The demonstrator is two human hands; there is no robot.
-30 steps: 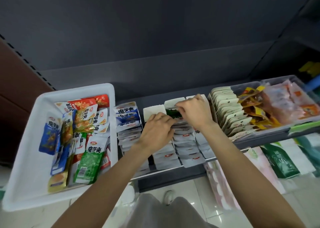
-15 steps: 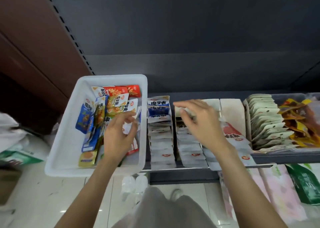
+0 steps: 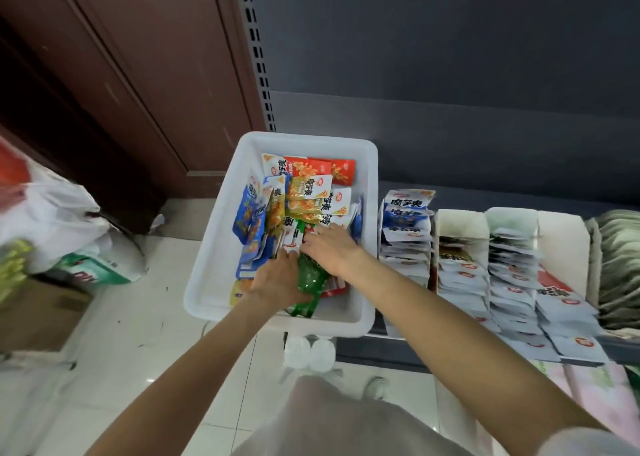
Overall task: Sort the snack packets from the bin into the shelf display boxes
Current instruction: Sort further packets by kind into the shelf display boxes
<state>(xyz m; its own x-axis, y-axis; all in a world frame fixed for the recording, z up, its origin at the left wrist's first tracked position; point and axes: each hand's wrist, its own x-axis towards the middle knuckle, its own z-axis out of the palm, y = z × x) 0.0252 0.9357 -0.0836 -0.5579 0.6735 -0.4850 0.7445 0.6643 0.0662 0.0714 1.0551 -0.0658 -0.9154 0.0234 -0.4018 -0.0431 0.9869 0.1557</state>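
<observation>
Left hand [image 3: 277,280]: forearm entering from lower left, wrist inside white bin [image 3: 214,268], fingers curled onto green packet [image 3: 310,282], gripping it at near end of the heap.
Right hand [image 3: 329,247]: forearm crossing from lower right over bin's right wall, palm down, fingers extended flat and slightly spread, pressing on mixed snack packets [image 3: 304,195]; fingertips just beside left hand's fingertips.
Green packet: lying lengthwise toward near wall of bin, partly under both hands, lower end showing near the rim.
Mixed snack packets: blue, yellow, red and white, heaped along middle and far end of bin; red ones against far wall.
White bin: rounded rim, bare floor along left wall and near-left corner; right wall just beside first display box.
Shelf display boxes [image 3: 460,223]: row of white cardboard boxes on dark shelf, right of bin, each filled with overlapping white packets; blue-and-white packets [image 3: 405,213] in leftmost stack.
Shelf edge [image 3: 381,351]: dark lip below boxes, near bin's near-right corner.
Floor tiles [image 3: 121,334]: pale, open at lower left.
Plastic bags [image 3: 52,220]: piled at far left, well apart from bin.
</observation>
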